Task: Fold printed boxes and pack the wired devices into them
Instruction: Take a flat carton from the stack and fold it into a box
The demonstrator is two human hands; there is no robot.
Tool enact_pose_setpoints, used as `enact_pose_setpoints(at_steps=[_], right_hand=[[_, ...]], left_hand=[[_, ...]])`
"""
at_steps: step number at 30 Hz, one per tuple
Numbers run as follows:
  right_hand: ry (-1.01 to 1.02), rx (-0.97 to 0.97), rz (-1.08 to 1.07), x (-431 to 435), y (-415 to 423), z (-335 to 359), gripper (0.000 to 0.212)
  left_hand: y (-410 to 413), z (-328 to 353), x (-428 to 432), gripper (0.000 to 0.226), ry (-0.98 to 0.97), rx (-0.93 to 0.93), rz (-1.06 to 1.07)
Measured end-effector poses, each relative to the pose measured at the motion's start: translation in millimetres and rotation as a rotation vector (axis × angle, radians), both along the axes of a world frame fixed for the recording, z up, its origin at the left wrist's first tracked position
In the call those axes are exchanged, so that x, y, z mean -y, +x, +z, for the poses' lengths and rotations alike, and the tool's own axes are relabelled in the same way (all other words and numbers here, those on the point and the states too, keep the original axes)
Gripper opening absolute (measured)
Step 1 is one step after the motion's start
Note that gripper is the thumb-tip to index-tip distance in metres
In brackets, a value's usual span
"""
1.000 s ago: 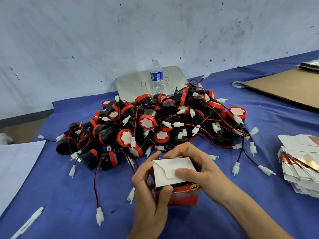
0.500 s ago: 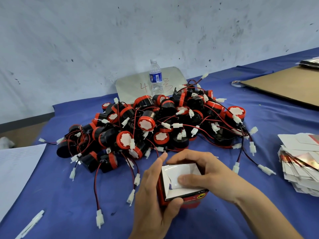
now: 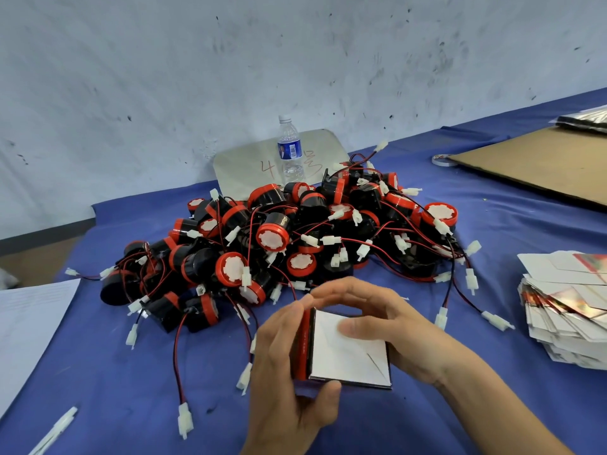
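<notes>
A small printed box (image 3: 348,356) with red sides is held over the blue table, its white folded end facing me with the flaps lying flat. My left hand (image 3: 289,382) grips its left side and underside. My right hand (image 3: 391,326) wraps its far and right side, thumb pressed on the white flaps. Behind the hands lies a big pile of wired devices (image 3: 295,234): black and red cylinders with red-black wires and white plugs. A stack of flat unfolded boxes (image 3: 571,307) sits at the right edge.
A water bottle (image 3: 289,151) stands against a grey board (image 3: 249,169) at the wall. Brown cardboard (image 3: 538,162) and a tape roll (image 3: 443,159) lie far right. A paper sheet (image 3: 29,320) and white pen (image 3: 56,428) lie at left. Loose plugs trail around the pile.
The box has been turned so its white end faces me more squarely, and the end flaps have gone from partly raised to pressed flat. Both hands stayed on it.
</notes>
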State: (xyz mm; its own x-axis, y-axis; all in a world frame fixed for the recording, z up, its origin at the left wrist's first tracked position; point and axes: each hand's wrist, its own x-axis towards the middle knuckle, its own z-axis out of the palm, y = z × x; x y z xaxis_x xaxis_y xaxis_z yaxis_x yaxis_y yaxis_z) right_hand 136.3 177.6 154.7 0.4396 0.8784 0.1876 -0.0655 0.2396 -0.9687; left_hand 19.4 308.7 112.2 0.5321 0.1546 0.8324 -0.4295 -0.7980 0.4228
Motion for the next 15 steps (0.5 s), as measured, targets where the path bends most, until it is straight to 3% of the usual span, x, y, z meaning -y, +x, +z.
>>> enact_pose_setpoints(at_steps=[3, 5, 8, 10, 12, 15], right_hand=[[0.109, 0.152, -0.203, -3.9, -2.5, -2.5, 0.045], [0.190, 0.346, -0.408, -4.0, -4.7, -5.4, 0.053], [0.134, 0.856, -0.598, -9.3, -5.9, -13.1, 0.060], [0.015, 1.143, -0.574, -17.7, -8.2, -22.5, 0.061], [-0.082, 1.194, -0.479, -24.5, -14.3, -31.5, 0.051], [-0.098, 1.023, -0.325, -26.8, -23.7, -35.6, 0.042]], left_hand=[[1.6, -4.2, -0.8, 0.056, 0.001, -0.019, 0.110], [2.1, -3.2, 0.5, 0.057, -0.112, -0.077, 0.167], [2.1, -1.7, 3.9, 0.060, -0.508, -0.182, 0.013], [4.9, -6.5, 1.5, 0.068, -0.785, -0.244, -0.091], [8.4, -10.1, -4.2, 0.064, -0.872, -0.313, -0.089], [11.4, -14.0, -13.6, 0.054, -0.881, -0.376, -0.030]])
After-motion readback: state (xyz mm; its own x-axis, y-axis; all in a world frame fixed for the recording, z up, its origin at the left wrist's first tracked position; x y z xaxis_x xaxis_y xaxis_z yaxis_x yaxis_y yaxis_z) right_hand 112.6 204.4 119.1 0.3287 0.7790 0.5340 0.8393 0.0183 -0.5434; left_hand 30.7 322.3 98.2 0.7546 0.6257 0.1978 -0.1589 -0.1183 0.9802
